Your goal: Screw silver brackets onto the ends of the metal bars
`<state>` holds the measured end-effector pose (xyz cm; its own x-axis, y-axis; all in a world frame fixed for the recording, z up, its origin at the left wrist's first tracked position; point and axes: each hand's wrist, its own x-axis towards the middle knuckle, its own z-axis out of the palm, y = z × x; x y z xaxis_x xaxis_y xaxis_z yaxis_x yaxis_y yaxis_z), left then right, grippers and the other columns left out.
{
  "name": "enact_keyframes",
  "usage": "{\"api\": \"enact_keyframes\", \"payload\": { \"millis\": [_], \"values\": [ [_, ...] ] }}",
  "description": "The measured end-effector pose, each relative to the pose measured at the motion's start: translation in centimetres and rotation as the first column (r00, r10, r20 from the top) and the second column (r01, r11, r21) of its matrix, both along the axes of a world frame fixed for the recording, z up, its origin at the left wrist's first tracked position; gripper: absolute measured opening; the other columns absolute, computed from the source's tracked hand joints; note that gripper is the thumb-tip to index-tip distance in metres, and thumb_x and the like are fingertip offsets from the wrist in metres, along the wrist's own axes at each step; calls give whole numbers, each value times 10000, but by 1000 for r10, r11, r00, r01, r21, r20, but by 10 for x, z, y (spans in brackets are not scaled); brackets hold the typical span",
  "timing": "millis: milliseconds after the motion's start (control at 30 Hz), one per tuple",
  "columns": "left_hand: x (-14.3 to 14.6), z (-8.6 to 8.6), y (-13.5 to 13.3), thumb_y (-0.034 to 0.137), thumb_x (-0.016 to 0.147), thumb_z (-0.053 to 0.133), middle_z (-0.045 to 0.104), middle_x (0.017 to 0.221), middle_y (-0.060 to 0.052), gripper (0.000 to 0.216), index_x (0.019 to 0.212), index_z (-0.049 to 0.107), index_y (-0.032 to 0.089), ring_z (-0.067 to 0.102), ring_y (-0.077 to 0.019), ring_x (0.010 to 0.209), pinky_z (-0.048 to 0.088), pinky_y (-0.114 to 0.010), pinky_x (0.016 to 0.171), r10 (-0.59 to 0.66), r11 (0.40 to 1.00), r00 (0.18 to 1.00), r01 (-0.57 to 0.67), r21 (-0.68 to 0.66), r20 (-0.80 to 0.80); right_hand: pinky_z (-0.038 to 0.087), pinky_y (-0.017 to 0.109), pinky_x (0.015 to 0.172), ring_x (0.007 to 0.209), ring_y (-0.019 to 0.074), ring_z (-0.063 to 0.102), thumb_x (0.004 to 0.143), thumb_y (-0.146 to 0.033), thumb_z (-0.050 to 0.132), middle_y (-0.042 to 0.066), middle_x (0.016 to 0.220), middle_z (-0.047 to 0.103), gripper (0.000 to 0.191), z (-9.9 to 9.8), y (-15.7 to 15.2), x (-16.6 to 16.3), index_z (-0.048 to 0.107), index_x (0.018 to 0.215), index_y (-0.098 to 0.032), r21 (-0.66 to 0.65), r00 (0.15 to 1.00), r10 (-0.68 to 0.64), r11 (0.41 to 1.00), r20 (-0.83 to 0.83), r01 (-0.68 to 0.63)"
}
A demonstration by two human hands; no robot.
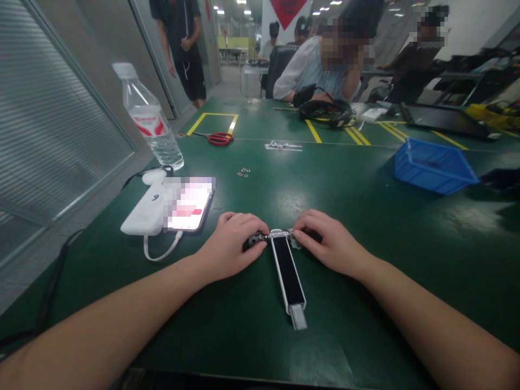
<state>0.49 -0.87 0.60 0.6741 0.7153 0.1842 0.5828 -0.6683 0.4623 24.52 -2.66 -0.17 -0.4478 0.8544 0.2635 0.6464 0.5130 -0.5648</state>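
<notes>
A long, narrow piece (pixel 289 273) with a black face, pale edges and a silver tab lies on the green table, tab end towards me. Across its far end runs a short metal crosspiece (pixel 278 234). My left hand (pixel 233 241) is closed around a dark, roughly cylindrical part (pixel 255 239) at the crosspiece's left end; the fingers hide some of it. At the right end, my right hand (pixel 325 238) pinches with thumb and fingertips. A small metal piece (pixel 296 244) shows beside those fingertips, but what they grip is mostly covered.
Left of my hands lie a white power bank (pixel 144 214) and a lit phone (pixel 193 206); a water bottle (pixel 152 122) stands behind. Small metal bits (pixel 242 173), red-handled scissors (pixel 220 139), thin strips (pixel 282 146) and a blue bin (pixel 434 167) are farther off. A person (pixel 312 70) sits opposite.
</notes>
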Motion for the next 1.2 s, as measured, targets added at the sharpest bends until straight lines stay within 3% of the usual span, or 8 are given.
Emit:
{"api": "enact_keyframes", "payload": {
  "millis": [267,533,667,800,1200],
  "values": [
    [0,-1,1,224,873,534,655,1060,-2,141,1009,566,242,578,-211,1034,299,-427,943,-7,1000,1000,7,9,18,435,314,678,760,176,538,903,-188,514,42,813,577,67,-1,-1,-2,553,849,-196,-8,999,-51,999,3,51],
    [0,0,1,230,881,529,655,1068,-2,137,1012,565,240,577,-207,1041,290,-428,953,-5,1000,1000,5,-9,8,461,347,750,825,189,565,944,-218,455,64,860,605,171,-1,-1,-2,577,826,-196,-14,999,-25,1000,-27,25],
    [0,0,1,234,878,526,656,1074,-6,141,1013,568,239,577,-210,1041,298,-423,952,0,1000,1000,0,-3,-3,463,320,660,750,181,554,884,-232,530,51,837,594,79,0,-3,-1,578,938,-198,8,997,-64,998,-43,65],
    [-1,0,1,240,880,526,654,1078,-5,144,1017,570,239,576,-209,1044,298,-422,960,1,1000,1000,-1,1,-11,459,317,669,749,172,539,856,-196,560,50,854,591,24,1,-4,0,579,870,-201,38,998,-4,999,-60,6],
    [0,0,0,240,877,519,655,1060,-2,140,1009,568,238,579,-204,1029,302,-415,952,-1,1000,1000,1,1,-11,474,339,738,814,182,576,933,-185,471,56,847,607,164,-2,-1,-4,593,826,-201,0,999,-18,1000,-33,18]
  ]
}}
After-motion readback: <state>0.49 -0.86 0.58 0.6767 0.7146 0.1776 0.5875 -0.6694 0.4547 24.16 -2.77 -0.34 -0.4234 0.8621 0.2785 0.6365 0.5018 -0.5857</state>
